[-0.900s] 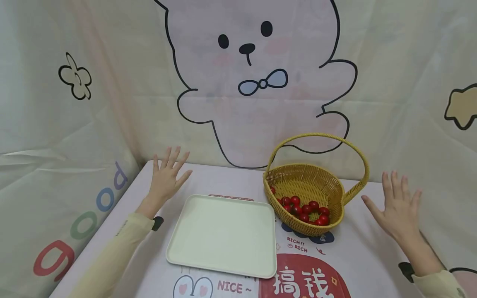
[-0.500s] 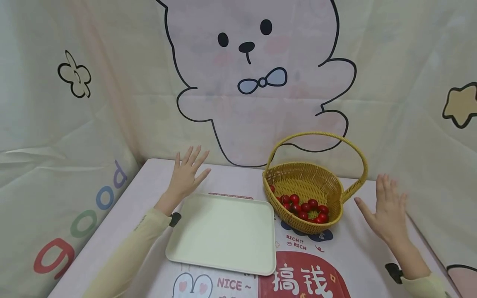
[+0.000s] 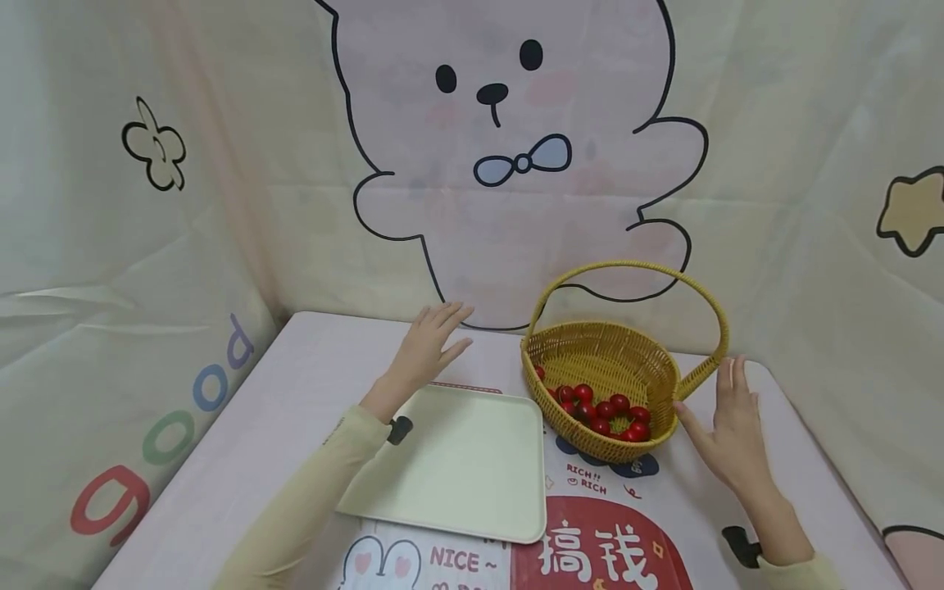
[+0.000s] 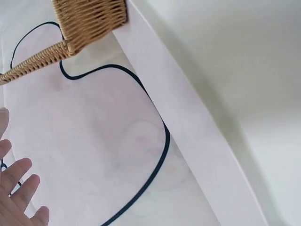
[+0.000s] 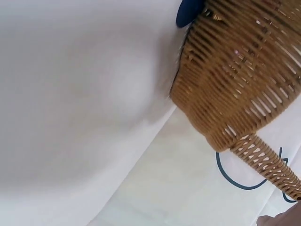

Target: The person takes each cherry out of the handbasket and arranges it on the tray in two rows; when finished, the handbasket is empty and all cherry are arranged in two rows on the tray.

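A yellow wicker basket with a tall arched handle stands at the back right of the table, several red cherries lying in its front part. My left hand hovers above the back edge of a pale rectangular tray, fingers extended and holding nothing. Beside the basket's right side is my right hand, its fingers straight and its thumb close to the handle's base; whether it touches cannot be told. The right wrist view shows the basket's woven side and only a bit of the hand.
The white table carries printed words and a red patch at the front. Printed cloth hangs close behind the basket and along both sides. The tray lies left of the basket, a narrow gap between them.
My left hand has moved right, from left of the tray to over its back edge. My right hand has moved left, up to the basket's side. Basket and tray stay put.
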A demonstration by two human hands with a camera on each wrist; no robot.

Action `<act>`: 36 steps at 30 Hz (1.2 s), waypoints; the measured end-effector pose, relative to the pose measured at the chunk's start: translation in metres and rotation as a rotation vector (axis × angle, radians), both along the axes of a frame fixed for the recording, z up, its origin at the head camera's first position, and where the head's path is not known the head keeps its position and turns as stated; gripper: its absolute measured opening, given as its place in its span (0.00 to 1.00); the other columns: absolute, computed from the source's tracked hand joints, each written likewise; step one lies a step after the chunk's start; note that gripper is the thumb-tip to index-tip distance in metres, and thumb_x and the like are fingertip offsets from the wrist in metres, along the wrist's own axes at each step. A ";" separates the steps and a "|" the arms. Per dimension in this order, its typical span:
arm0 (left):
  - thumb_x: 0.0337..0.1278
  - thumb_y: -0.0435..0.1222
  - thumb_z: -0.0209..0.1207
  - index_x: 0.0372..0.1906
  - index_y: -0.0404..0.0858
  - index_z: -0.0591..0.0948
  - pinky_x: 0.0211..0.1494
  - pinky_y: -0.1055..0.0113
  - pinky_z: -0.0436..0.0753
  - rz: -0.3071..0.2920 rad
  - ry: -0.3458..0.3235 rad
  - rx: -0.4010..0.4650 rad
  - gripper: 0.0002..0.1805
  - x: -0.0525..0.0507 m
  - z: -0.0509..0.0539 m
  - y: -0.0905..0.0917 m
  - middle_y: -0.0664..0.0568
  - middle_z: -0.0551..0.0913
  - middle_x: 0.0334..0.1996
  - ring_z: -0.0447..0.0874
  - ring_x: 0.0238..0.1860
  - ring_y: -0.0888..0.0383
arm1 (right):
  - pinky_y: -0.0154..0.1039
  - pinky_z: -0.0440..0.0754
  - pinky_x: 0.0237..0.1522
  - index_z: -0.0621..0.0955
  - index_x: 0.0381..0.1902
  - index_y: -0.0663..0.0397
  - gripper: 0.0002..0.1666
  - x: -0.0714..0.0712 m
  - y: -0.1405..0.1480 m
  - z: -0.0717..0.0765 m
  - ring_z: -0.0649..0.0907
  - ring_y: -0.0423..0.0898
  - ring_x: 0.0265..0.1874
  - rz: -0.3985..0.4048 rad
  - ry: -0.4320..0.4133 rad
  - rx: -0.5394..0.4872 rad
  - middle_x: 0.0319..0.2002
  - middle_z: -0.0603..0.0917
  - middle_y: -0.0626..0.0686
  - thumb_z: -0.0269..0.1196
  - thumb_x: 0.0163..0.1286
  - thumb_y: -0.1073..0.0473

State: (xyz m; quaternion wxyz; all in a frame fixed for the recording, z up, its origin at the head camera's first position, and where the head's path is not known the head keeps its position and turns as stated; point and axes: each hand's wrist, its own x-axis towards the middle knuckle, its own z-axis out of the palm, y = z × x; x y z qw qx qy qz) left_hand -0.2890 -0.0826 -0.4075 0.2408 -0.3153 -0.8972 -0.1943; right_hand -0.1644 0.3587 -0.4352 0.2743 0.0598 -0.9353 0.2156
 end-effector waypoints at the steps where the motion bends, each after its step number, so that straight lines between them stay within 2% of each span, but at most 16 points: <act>1: 0.63 0.46 0.54 0.65 0.42 0.68 0.70 0.51 0.57 -0.025 -0.009 0.013 0.27 0.000 0.001 0.005 0.47 0.69 0.63 0.63 0.66 0.49 | 0.64 0.35 0.66 0.36 0.73 0.46 0.55 0.000 -0.002 -0.001 0.46 0.68 0.69 -0.006 -0.012 -0.006 0.73 0.36 0.62 0.56 0.64 0.38; 5: 0.62 0.43 0.55 0.62 0.41 0.70 0.66 0.60 0.67 -0.101 -0.075 0.053 0.25 0.000 0.004 0.025 0.49 0.73 0.59 0.69 0.62 0.53 | 0.72 0.44 0.61 0.36 0.73 0.44 0.55 0.002 -0.011 -0.007 0.46 0.74 0.66 -0.039 -0.074 -0.033 0.72 0.35 0.62 0.58 0.63 0.40; 8: 0.63 0.43 0.55 0.62 0.42 0.70 0.63 0.63 0.70 -0.135 -0.146 0.062 0.24 0.001 0.007 0.038 0.51 0.74 0.58 0.70 0.61 0.55 | 0.77 0.51 0.53 0.36 0.73 0.42 0.55 0.004 -0.018 -0.009 0.47 0.74 0.66 -0.057 -0.129 -0.037 0.73 0.34 0.61 0.58 0.64 0.41; 14: 0.61 0.40 0.56 0.61 0.41 0.71 0.63 0.64 0.70 -0.215 -0.242 0.041 0.23 0.002 0.010 0.063 0.51 0.75 0.57 0.70 0.60 0.55 | 0.76 0.59 0.48 0.36 0.73 0.40 0.58 0.002 -0.028 -0.011 0.53 0.75 0.64 -0.029 -0.184 -0.040 0.72 0.36 0.63 0.62 0.61 0.44; 19: 0.61 0.40 0.56 0.61 0.38 0.71 0.62 0.65 0.71 -0.279 -0.355 0.001 0.24 0.000 0.011 0.083 0.48 0.75 0.57 0.72 0.59 0.55 | 0.75 0.64 0.45 0.36 0.73 0.38 0.59 0.000 -0.033 -0.012 0.61 0.77 0.59 -0.015 -0.208 -0.081 0.72 0.38 0.64 0.64 0.59 0.45; 26: 0.62 0.40 0.55 0.63 0.42 0.69 0.64 0.68 0.69 -0.326 -0.489 -0.044 0.24 -0.003 0.008 0.107 0.52 0.72 0.61 0.69 0.62 0.57 | 0.73 0.66 0.42 0.35 0.73 0.37 0.60 -0.001 -0.037 -0.015 0.61 0.78 0.58 -0.008 -0.228 -0.127 0.72 0.34 0.63 0.64 0.59 0.46; 31: 0.61 0.41 0.56 0.65 0.44 0.67 0.64 0.68 0.68 -0.343 -0.528 -0.088 0.26 -0.008 0.006 0.122 0.52 0.70 0.62 0.68 0.62 0.57 | 0.72 0.67 0.42 0.34 0.72 0.35 0.60 -0.001 -0.036 -0.017 0.62 0.79 0.56 -0.026 -0.246 -0.134 0.72 0.34 0.64 0.63 0.59 0.44; 36: 0.60 0.41 0.57 0.64 0.43 0.66 0.63 0.69 0.69 -0.348 -0.556 -0.135 0.28 -0.013 0.008 0.135 0.50 0.70 0.62 0.69 0.62 0.56 | 0.73 0.66 0.44 0.33 0.72 0.36 0.60 -0.002 -0.036 -0.020 0.62 0.78 0.57 0.011 -0.259 -0.156 0.71 0.38 0.67 0.63 0.60 0.46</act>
